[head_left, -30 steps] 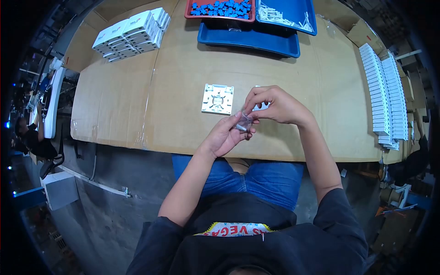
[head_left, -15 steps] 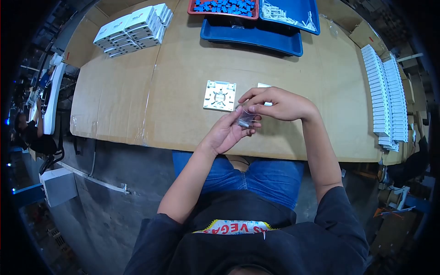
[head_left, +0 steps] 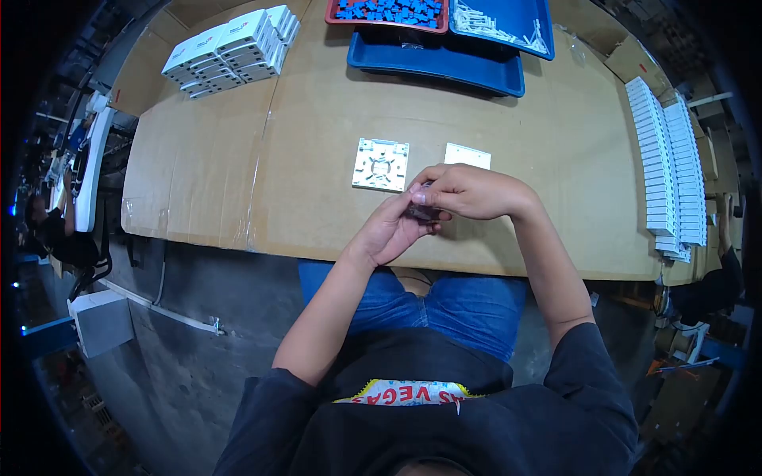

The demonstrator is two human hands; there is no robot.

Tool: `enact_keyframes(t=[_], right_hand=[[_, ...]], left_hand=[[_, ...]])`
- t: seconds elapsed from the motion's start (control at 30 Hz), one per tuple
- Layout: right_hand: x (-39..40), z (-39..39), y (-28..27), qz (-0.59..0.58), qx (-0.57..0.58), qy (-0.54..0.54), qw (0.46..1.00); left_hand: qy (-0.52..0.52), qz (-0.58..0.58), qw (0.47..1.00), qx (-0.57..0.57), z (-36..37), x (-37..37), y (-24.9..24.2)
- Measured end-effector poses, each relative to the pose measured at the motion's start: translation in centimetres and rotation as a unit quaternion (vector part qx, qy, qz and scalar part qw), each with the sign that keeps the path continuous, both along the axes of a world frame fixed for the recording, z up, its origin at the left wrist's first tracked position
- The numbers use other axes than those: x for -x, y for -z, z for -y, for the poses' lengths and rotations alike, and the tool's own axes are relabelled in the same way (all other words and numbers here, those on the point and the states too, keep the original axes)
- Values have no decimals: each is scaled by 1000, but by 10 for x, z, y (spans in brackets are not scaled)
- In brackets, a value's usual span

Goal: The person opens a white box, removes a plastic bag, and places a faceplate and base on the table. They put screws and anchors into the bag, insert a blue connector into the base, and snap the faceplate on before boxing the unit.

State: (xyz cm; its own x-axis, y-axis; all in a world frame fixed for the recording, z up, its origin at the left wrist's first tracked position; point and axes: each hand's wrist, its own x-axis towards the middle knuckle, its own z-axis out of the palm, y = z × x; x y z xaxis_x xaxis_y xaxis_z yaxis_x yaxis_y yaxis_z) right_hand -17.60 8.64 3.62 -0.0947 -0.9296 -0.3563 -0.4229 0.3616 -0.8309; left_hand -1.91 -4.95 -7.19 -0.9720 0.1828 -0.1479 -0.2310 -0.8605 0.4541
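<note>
Both my hands meet above the near part of the table. A small clear plastic bag (head_left: 422,213) is between them; it looks dark now, and its contents cannot be made out. My left hand (head_left: 390,232) is closed around the bag from below, palm turned up. Over its top edge, my right hand (head_left: 482,193) pinches with thumb and fingers. Just beyond my left fingertips lies a square white plastic base (head_left: 381,165) with a round moulded pattern. A flat white plate (head_left: 468,156) lies behind my right hand, its near part hidden.
A red tray (head_left: 389,27) of blue pieces and a blue tray (head_left: 498,44) of white sticks sit at the back, above another blue tray (head_left: 435,70). White boxes (head_left: 230,51) are stacked back left. Rows of white parts (head_left: 665,166) line the right edge. Other people are at both sides.
My right hand has moved slightly down and toward my left hand, closing over the bag. More of the white plate shows. The bag looks darker than before.
</note>
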Motion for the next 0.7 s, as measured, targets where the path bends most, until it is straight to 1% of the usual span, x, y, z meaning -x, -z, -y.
enact_keyframes(t=[0.03, 0.13, 0.23, 0.33, 0.43, 0.53, 0.63, 0.67, 0.7], right_hand=[[-1, 1, 0, 15, -27, 4, 1000], [2, -3, 0, -14, 49, 3, 999], [3, -4, 6, -5, 62, 7, 998], [-3, -2, -1, 32, -13, 22, 999], [3, -6, 2, 39, 20, 34, 998], [15, -13, 9, 40, 105, 66, 991], [38, -18, 0, 21, 124, 91, 988], [46, -19, -7, 29, 104, 135, 985], [59, -21, -9, 6, 123, 164, 979]], left_hand=[[3, 2, 1000, 7, 1, 0, 1], [-2, 3, 1000, -3, 0, 0, -5], [-13, -5, 1000, -12, -2, -1, -5], [-7, -5, 1000, -3, -1, 0, 0], [-1, 2, 1000, 6, -1, 0, -3], [-2, 19, 1000, -10, -1, 1, -4], [10, 15, 999, -49, 0, 1, -1], [6, 22, 999, -47, 0, 2, -1], [7, 23, 999, -43, 0, 2, -2]])
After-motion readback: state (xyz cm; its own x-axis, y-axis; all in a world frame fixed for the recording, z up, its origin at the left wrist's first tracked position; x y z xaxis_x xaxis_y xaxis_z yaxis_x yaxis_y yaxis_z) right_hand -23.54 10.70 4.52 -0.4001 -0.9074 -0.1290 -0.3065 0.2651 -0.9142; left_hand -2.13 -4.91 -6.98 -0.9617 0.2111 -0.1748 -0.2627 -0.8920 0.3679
